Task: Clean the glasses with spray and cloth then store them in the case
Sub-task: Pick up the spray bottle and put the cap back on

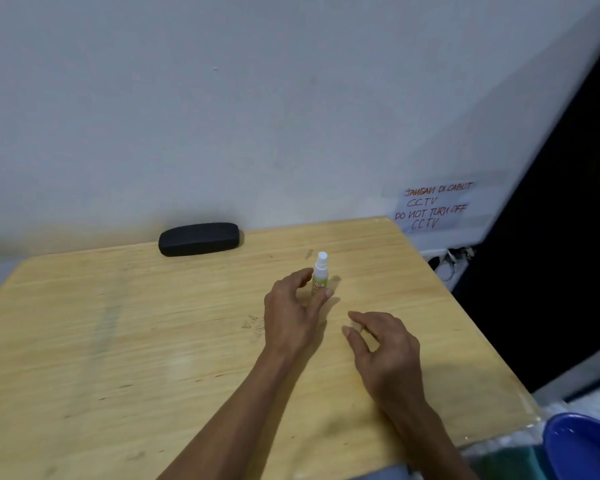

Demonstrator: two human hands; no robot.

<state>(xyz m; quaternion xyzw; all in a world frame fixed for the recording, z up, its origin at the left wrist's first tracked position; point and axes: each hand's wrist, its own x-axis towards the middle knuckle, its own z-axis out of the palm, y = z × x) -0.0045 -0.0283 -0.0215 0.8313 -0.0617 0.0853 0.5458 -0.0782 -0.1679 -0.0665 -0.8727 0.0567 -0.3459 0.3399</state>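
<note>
A small spray bottle (320, 274) with a white nozzle and a green label stands upright on the wooden table (118, 341). My left hand (293, 315) is open, its thumb and fingers spread around the bottle's lower part; whether they touch it I cannot tell. My right hand (381, 351) hovers open, a little nearer and to the right, holding nothing. A black glasses case (199, 238) lies shut at the table's far edge against the wall. No glasses and no cloth are in view.
A white wall runs behind the table, with a handwritten paper note (433, 207) at the right. A power strip with plugs (447, 261) sits past the table's right edge. A blue bowl (582, 445) is at the bottom right corner.
</note>
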